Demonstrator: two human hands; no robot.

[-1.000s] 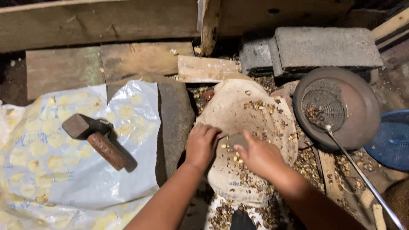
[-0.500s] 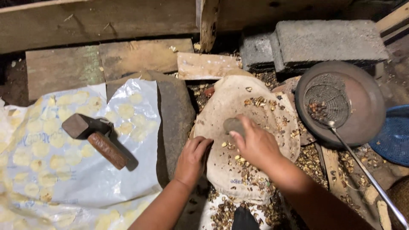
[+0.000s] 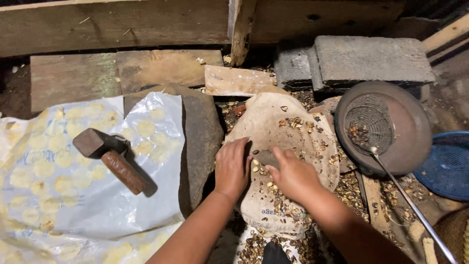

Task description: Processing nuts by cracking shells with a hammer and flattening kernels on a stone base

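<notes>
Stone (image 3: 266, 157), small, grey and rounded, shows in the head view between the person's two hands, near the middle of a worn tan cloth (image 3: 273, 122) spread over a low mound. Only its upper part is visible; the rest is covered by the fingers of the right hand (image 3: 293, 176), which curl down around it from the right and clamp it against the cloth. The left hand (image 3: 232, 166) lies flat just to the stone's left, palm down, fingers together and pressed on the cloth's edge, holding nothing; whether it touches the stone cannot be told. Small pale kernels (image 3: 255, 168) and brown shell bits (image 3: 293, 122) are scattered on the cloth around both hands, thickest above the stone and below the right wrist, with more spilled on the ground at the cloth's lower end.

Left of the cloth stands a dark slab of rock (image 3: 200, 132), partly draped by a crinkled plastic sheet (image 3: 73, 195) with pale yellow round spots. A hammer (image 3: 107, 154) with a blocky rusty head and short wooden handle lies on that sheet, well apart from the hands. To the right sits a round dark pan (image 3: 410, 142) holding a wire mesh strainer (image 3: 371, 122) with a long metal handle, and beside it a blue basket (image 3: 449, 166). Grey concrete blocks (image 3: 371, 61) and wooden planks (image 3: 122, 24) lie along the far side.
</notes>
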